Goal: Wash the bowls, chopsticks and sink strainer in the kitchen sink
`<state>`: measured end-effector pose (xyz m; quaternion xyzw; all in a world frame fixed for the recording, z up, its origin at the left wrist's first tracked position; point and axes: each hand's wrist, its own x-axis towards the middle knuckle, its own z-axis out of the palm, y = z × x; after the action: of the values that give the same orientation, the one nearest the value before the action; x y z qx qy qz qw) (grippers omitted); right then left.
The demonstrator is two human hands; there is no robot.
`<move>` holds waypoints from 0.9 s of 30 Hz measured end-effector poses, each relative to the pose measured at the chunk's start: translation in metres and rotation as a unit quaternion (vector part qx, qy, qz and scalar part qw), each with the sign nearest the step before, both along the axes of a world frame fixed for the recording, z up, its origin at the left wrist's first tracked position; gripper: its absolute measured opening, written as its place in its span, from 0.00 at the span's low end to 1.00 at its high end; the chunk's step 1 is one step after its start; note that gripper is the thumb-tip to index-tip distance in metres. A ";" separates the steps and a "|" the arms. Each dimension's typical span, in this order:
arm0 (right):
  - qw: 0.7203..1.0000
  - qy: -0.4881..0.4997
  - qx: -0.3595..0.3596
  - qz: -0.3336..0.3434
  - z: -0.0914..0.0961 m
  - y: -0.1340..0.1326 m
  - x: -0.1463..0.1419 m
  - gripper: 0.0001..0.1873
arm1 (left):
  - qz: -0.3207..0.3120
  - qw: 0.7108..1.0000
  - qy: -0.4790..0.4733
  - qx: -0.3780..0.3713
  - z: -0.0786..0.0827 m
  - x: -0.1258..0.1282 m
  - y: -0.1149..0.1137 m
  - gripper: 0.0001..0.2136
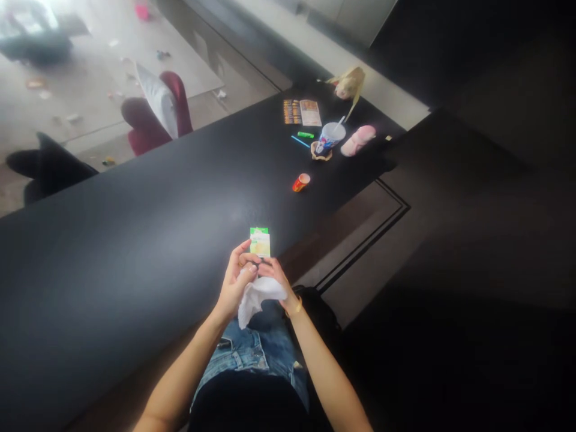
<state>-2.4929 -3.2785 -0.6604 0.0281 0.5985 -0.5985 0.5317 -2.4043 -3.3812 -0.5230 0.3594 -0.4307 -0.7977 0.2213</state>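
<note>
Both hands meet low in the middle, in front of my body. A thin, crumpled white tissue point(261, 294) hangs beneath the fingers and drapes toward the right wrist. My left hand point(236, 276) is closed, its thumb pressed toward the fingers at the tissue's upper edge. One left fingertip reaches the left edge of a small green and white packet point(260, 245) with a yellowish picture. My right hand point(276, 279) has its fingers curled just below the packet, with the tissue against its palm. Whether the packet is held or rests on the table edge, I cannot tell.
On the long dark table point(180, 210) stand a red cup point(301, 182), a large patterned cup point(332, 137), a pink object point(358, 140), a green tube point(305, 135), a blue stick point(300, 141), a printed leaflet point(310, 113) and a blond doll head point(348, 84). Chairs point(141, 123) line the far side.
</note>
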 end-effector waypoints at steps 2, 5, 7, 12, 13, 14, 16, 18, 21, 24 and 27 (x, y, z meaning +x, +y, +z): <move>0.989 -0.141 -0.037 0.008 0.030 0.014 0.015 0.34 | 0.006 1.000 -0.004 -0.018 -0.004 -0.003 -0.010 0.27; 0.987 -0.124 -0.063 -0.077 0.069 0.015 0.020 0.25 | 0.005 0.999 -0.007 -0.039 -0.011 -0.005 -0.017 0.27; 0.986 -0.095 -0.069 -0.121 0.090 0.005 0.013 0.22 | -0.003 0.998 -0.008 -0.064 -0.014 -0.002 -0.019 0.27; 0.983 -0.064 -0.099 -0.142 0.133 -0.022 -0.005 0.24 | -0.106 0.969 -0.004 -0.225 -0.006 0.005 -0.023 0.25; 0.982 -0.045 -0.104 -0.153 0.139 -0.025 -0.005 0.24 | -0.128 0.958 -0.001 -0.257 -0.002 0.006 -0.023 0.25; 0.981 -0.028 -0.104 -0.164 0.144 -0.027 -0.005 0.24 | -0.145 0.949 0.003 -0.281 0.001 0.006 -0.022 0.25; 0.980 -0.011 -0.097 -0.176 0.150 -0.029 -0.003 0.24 | -0.161 0.936 0.005 -0.312 0.006 0.007 -0.018 0.26; 0.980 0.000 -0.099 -0.172 0.153 -0.030 -0.002 0.24 | -0.170 0.923 -0.007 -0.345 0.010 0.007 -0.014 0.28; 0.979 0.014 -0.125 -0.163 0.154 -0.027 -0.003 0.23 | -0.185 0.892 -0.039 -0.411 0.013 0.010 -0.008 0.32; 0.985 -0.014 -0.124 -0.115 0.156 -0.020 -0.005 0.26 | -0.190 0.873 -0.065 -0.445 0.014 0.014 -0.005 0.36; 0.991 -0.042 -0.112 -0.062 0.158 -0.013 -0.006 0.23 | -0.191 0.875 -0.069 -0.440 0.013 0.018 -0.003 0.36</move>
<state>-2.4990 -3.2918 -0.5020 0.0304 0.5025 -0.6916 0.5180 -2.3859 -3.3844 -0.5100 0.1895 -0.8120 -0.5255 0.1693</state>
